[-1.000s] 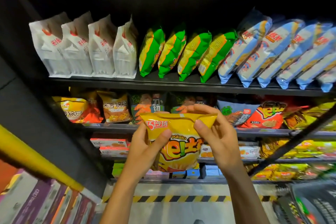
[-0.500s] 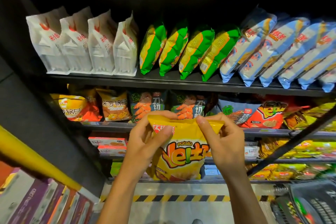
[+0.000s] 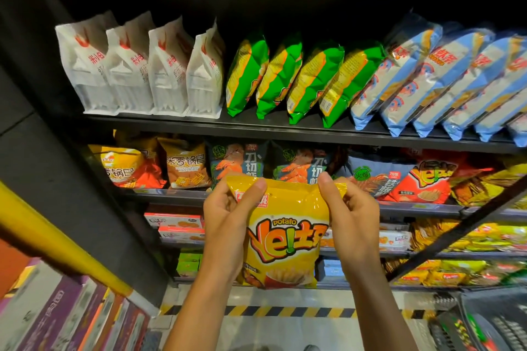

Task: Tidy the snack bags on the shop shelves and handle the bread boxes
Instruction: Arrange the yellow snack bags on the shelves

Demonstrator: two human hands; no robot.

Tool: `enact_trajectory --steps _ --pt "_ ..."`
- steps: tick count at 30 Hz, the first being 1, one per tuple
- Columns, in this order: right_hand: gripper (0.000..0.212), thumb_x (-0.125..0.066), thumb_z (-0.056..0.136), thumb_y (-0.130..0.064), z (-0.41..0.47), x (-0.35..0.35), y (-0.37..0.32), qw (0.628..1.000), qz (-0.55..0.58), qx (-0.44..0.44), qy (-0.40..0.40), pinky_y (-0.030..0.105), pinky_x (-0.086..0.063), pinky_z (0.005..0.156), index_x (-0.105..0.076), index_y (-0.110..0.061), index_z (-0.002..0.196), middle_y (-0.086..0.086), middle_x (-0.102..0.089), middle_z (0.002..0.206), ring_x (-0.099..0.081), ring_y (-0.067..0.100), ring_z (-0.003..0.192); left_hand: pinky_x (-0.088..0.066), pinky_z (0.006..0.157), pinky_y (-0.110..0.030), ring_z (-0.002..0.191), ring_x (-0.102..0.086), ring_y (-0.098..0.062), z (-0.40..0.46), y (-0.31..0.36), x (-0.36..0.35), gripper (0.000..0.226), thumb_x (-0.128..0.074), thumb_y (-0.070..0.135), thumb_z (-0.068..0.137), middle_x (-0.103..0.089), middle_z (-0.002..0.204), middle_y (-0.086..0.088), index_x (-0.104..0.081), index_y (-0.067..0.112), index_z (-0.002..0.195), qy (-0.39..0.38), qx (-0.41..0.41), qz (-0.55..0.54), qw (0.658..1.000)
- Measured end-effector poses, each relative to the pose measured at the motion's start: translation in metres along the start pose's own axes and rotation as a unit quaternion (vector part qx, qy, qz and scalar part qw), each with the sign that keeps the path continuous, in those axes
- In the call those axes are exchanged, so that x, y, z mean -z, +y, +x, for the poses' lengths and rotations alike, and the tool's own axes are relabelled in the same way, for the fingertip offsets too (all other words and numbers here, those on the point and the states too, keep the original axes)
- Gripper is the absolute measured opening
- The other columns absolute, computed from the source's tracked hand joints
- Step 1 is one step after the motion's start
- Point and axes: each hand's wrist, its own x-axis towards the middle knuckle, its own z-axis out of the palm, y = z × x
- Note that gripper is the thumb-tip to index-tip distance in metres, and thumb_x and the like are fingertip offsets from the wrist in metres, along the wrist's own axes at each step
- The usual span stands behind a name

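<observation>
Centre of the frame: the left hand (image 3: 228,216) and right hand (image 3: 352,214) each pinch a top corner of the yellow potato snack bag (image 3: 285,239), held upright in front of the second shelf (image 3: 171,194) (shrimp bags (image 3: 239,162) just behind). Green bags (image 3: 282,77) lean along the upper shelf.

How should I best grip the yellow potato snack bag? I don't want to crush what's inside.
Pinch the flat sealed strip along the top of the yellow bag, coming from above at its two corners, as the left hand and right hand do now. The bag hangs upright and its puffed middle likely would give under a squeeze.
</observation>
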Motion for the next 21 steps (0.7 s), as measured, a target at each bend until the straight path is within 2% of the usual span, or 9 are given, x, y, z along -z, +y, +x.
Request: enact_trajectory --steps 4,7,9,10,11,13,15,18,21 --pt "0.076 -0.064 0.089 -0.060 0.006 -0.001 0.002 1.000 0.022 -0.007 0.003 0.055 -0.037 0.058 -0.033 0.008 0.072 0.035 -0.032 0.071 -0.037 0.049 0.062 -0.056 0.078 -0.049 0.081 -0.064 -0.036 0.001 0.000 0.000 0.021 -0.078 0.028 0.083 -0.064 0.082 -0.016 -0.061 0.016 0.086 -0.012 -0.012 0.003 1.000" --pt "0.070 -0.059 0.097 -0.056 0.005 0.001 -0.001 0.999 0.048 -0.019 -0.006 0.046 -0.041 0.065 -0.045 0.007 0.070 0.033 -0.041 0.070 -0.046 0.043 0.061 -0.052 0.083 -0.054 0.086 -0.060 -0.038 0.003 -0.003 0.000 0.024 -0.081 0.033 0.082 -0.062 0.087 -0.017 -0.063 0.019 0.086 -0.008 -0.027 0.007 1.000" --pt "0.052 -0.052 0.103 -0.050 0.007 0.004 0.003 0.993 0.086 -0.061 -0.051 0.037 -0.053 0.082 -0.072 -0.018 0.068 0.004 -0.068 0.072 -0.068 0.022 0.076 -0.055 0.080 -0.049 0.085 -0.064 -0.037 0.003 -0.003 0.000 0.022 -0.083 0.029 0.084 -0.065 0.086 -0.016 -0.064 0.019 0.085 0.011 -0.026 0.001 1.000" --pt "0.040 -0.051 0.100 -0.053 0.006 0.006 0.006 0.988 0.096 -0.080 -0.094 0.036 -0.054 0.095 -0.080 -0.030 0.087 -0.005 -0.077 0.092 -0.073 0.011 0.095 -0.058 0.077 -0.044 0.084 -0.067 -0.034 0.003 -0.002 0.000 0.020 -0.081 0.026 0.084 -0.068 0.086 -0.013 -0.063 0.018 0.085 0.021 -0.019 -0.013 1.000" --pt "0.038 -0.055 0.097 -0.060 0.007 0.008 0.009 0.982 0.086 -0.097 -0.138 0.037 -0.052 0.104 -0.076 -0.034 0.113 -0.008 -0.077 0.116 -0.070 0.009 0.113 -0.061 0.072 -0.038 0.083 -0.071 -0.028 0.004 0.001 -0.001 0.016 -0.078 0.023 0.085 -0.072 0.086 -0.009 -0.063 0.018 0.086 0.027 -0.007 -0.037 0.999" --pt "0.068 -0.066 0.087 -0.070 0.006 0.010 0.019 0.969 0.051 -0.122 -0.209 0.037 -0.053 0.106 -0.054 -0.033 0.143 -0.009 -0.067 0.137 -0.063 0.013 0.128 -0.062 0.066 -0.032 0.082 -0.076 -0.020 0.007 0.005 -0.001 0.011 -0.070 0.020 0.087 -0.076 0.089 -0.005 -0.064 0.018 0.095 0.038 0.024 -0.083 0.996" --pt "0.081 -0.073 0.077 -0.073 0.002 0.007 0.030 0.959 0.031 -0.130 -0.249 0.047 -0.052 0.108 -0.049 -0.036 0.145 -0.008 -0.066 0.139 -0.062 0.019 0.130 -0.063 0.067 -0.032 0.087 -0.077 -0.019 0.011 0.007 0.003 0.017 -0.068 0.021 0.090 -0.078 0.096 -0.005 -0.065 0.017 0.106 0.040 0.039 -0.092 0.994" --pt "0.078 -0.070 0.079 -0.074 0.000 0.005 0.042 0.976 0.019 -0.109 -0.186 0.052 -0.050 0.107 -0.054 -0.033 0.143 -0.005 -0.066 0.139 -0.062 0.022 0.130 -0.063 0.081 -0.032 0.104 -0.074 -0.022 0.016 0.009 0.008 0.034 -0.059 0.035 0.097 -0.076 0.114 -0.008 -0.064 0.013 0.122 -0.002 0.024 -0.034 0.999" --pt "0.102 -0.063 0.072 -0.090 0.004 0.008 0.046 0.982 0.042 -0.155 -0.096 0.057 -0.041 0.116 -0.047 -0.029 0.152 -0.001 -0.054 0.153 -0.050 0.025 0.143 -0.050 0.109 -0.041 0.130 -0.062 -0.018 0.018 0.008 0.018 0.061 -0.044 0.062 0.098 -0.067 0.137 -0.001 -0.055 0.019 0.141 -0.058 0.030 0.028 0.997"
